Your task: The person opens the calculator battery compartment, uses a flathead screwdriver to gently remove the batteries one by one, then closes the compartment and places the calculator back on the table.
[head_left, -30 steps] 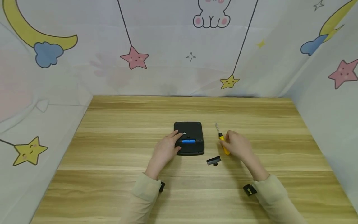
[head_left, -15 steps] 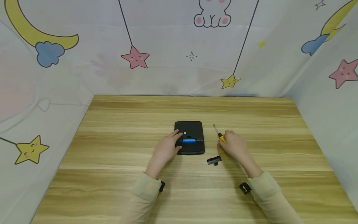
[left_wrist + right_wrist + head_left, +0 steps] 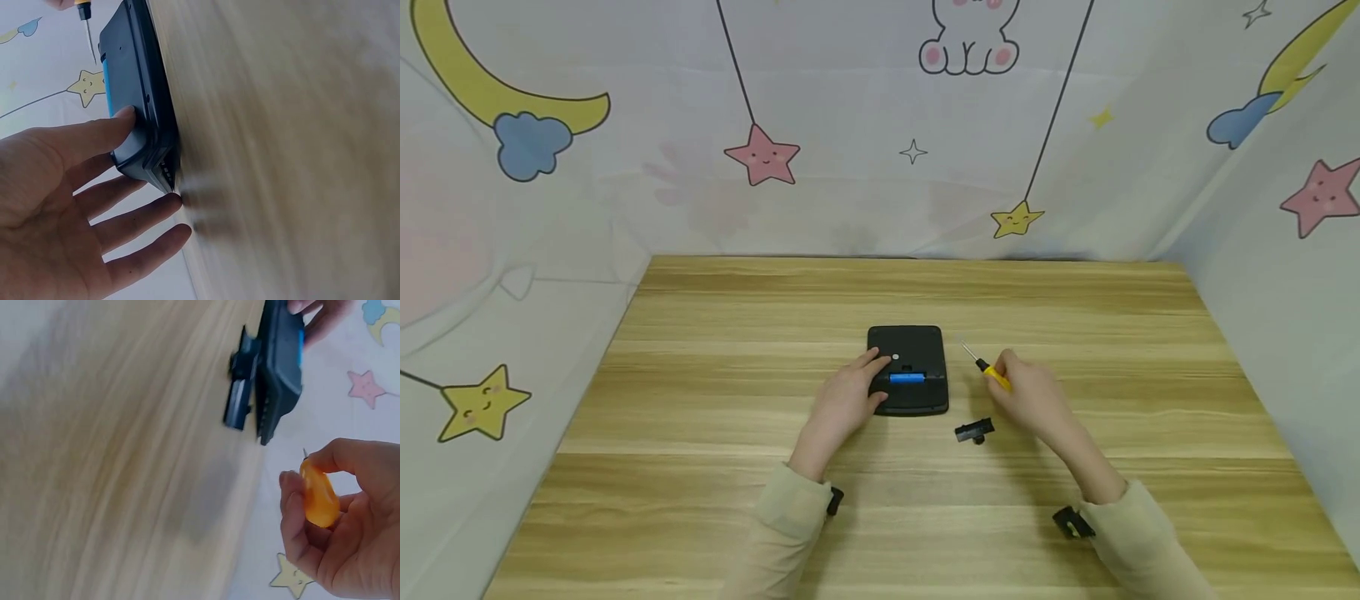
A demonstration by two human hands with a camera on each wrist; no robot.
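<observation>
A black calculator lies face down on the table, with a blue battery in its uncovered compartment. My left hand rests on its left side; in the left wrist view the thumb touches the back and the other fingers are spread, fairly straight. To the right, my right hand grips a yellow-handled screwdriver between thumb and fingers. Its thin shaft points up and left, apart from the calculator. The handle shows in the right wrist view. A small black battery cover lies between calculator and right hand.
The wooden table extends around both hands. Behind it hangs a white cloth printed with stars and moons, and the cloth also rises at both sides. Each wrist carries a black camera mount.
My right hand has lifted the screwdriver and turned its tip leftward, nearer the calculator. The left hand, calculator and battery cover stay where they were.
</observation>
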